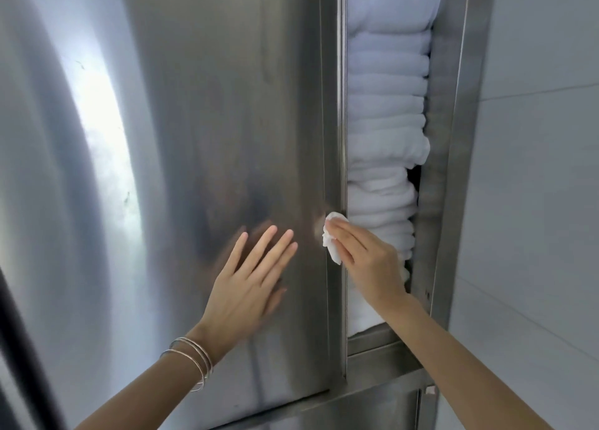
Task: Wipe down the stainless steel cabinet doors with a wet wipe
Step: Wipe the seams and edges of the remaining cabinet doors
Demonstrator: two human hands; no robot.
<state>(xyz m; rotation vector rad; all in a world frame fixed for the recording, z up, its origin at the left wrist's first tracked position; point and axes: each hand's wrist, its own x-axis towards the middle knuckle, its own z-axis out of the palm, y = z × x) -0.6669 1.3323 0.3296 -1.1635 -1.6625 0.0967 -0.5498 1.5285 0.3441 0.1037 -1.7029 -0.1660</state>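
A tall stainless steel cabinet door (233, 112) fills the middle of the head view, slid partly open. My left hand (249, 283) lies flat on the door's lower part with its fingers straight and spread. My right hand (366, 261) presses a crumpled white wet wipe (332, 238) against the door's right edge strip, fingers stretched over the wipe.
Behind the door's right edge, a stack of folded white towels (385, 105) fills the open cabinet gap. The steel cabinet frame (450, 137) runs up beside it, with a white tiled wall (534, 170) on the right. A lower steel ledge (382, 368) crosses under the towels.
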